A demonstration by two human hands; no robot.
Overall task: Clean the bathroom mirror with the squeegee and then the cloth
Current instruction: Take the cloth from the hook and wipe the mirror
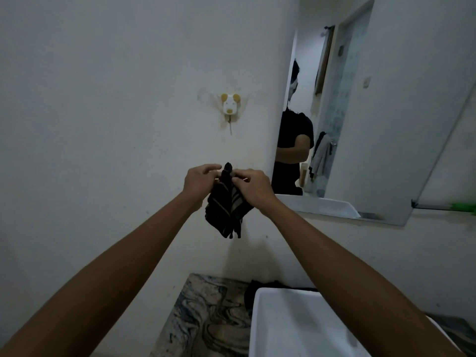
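Observation:
A dark cloth point(226, 210) with pale stripes hangs in front of the white wall, pinched at its top by both hands. My left hand point(199, 180) grips its upper left edge and my right hand point(253, 186) grips the upper right, fingers close together. The cloth droops below them in folds. The bathroom mirror point(360, 124) is on the wall to the right of my hands, reflecting a person in a dark shirt. No squeegee is visible.
A white dog-shaped wall hook point(230, 105) is mounted above my hands. A white basin point(296, 328) sits below on a marbled counter point(206, 318), with something dark behind it. A small shelf with a green object point(463, 207) is at the far right.

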